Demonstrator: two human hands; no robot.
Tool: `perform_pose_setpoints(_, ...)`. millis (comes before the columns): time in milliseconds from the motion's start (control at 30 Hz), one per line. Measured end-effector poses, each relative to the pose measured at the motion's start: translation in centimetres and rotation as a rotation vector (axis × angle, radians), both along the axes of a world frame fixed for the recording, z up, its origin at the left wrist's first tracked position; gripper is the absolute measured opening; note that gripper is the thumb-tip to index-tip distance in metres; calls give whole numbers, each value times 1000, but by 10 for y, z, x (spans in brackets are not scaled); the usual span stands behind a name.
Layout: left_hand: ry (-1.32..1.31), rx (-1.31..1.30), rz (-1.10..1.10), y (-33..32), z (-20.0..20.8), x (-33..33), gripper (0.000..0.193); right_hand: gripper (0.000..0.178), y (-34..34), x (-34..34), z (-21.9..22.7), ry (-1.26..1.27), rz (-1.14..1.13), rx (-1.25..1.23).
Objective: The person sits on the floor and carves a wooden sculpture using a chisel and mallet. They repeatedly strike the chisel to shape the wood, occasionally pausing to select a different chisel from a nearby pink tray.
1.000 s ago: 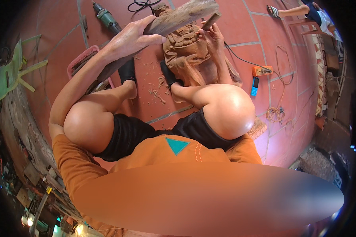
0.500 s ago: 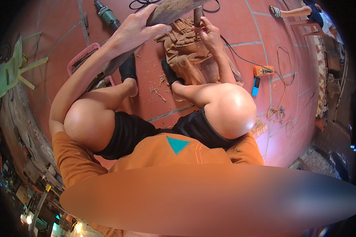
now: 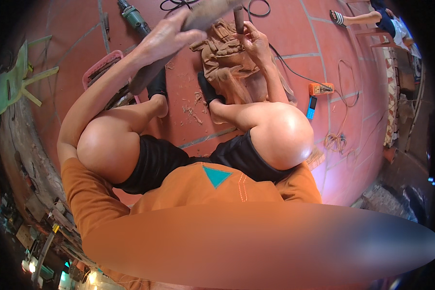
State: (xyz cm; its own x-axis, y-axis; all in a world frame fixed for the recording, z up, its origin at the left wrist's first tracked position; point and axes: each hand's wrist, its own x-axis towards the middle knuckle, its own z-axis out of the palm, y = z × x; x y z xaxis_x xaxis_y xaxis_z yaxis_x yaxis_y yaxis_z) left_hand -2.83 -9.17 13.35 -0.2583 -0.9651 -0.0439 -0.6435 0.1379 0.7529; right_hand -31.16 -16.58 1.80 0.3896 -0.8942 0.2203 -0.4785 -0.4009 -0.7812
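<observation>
My left hand (image 3: 169, 41) is closed around a thick wooden mallet (image 3: 210, 14), a club-like piece whose handle end slants down beside my left forearm. The mallet's head is blurred and runs off the top of the view. My right hand (image 3: 257, 46) grips an upright chisel by its round brown handle (image 3: 239, 20); its blade is hidden. Beneath the chisel lies a brown wood carving (image 3: 232, 72) with carved relief at its far end. It rests on the floor just right of my right foot.
Wood shavings (image 3: 193, 113) lie on the red tiles between my feet. At left are a green power tool (image 3: 134, 19), a pink basket (image 3: 89, 72) and a green chair (image 3: 14, 87). An orange socket block (image 3: 321, 89), blue phone (image 3: 311, 107) and cords lie right. Another person's leg (image 3: 362, 17) shows at far right.
The mallet has shifted slightly and its head is more blurred. The top of the chisel handle, cut off by the mallet before, now shows. The right hand has hardly moved.
</observation>
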Motion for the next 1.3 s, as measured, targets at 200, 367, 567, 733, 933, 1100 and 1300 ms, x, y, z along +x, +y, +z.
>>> perform_pose_setpoints(200, 176, -12, -56, 1, 4, 3, 59, 23, 3, -8, -8, -133, -51, 103)
perform_pose_setpoints(367, 279, 155, 73, 6, 35, -3, 60, 23, 11, -21, -18, -341, -129, 206)
perform_pose_setpoints(567, 199, 59, 36, 4, 43, -11, 60, 20, 4, -10, -18, -313, -138, 211)
perform_pose_setpoints(733, 219, 50, 19, 7, 44, -13, 62, 24, 12, -10, -11, -210, -57, 95)
perform_pose_setpoints(933, 101, 181, -2, 9, 46, -11, 57, 16, 16, -9, -6, -227, -98, 132)
perform_pose_setpoints(1100, 117, -81, -53, 10, 25, -9, 57, 17, 19, -10, -4, -201, -92, 135)
perform_pose_setpoints(1300, -102, -76, -99, 9, 14, -16, 56, 19, 18, -9, -7, -197, -49, 55)
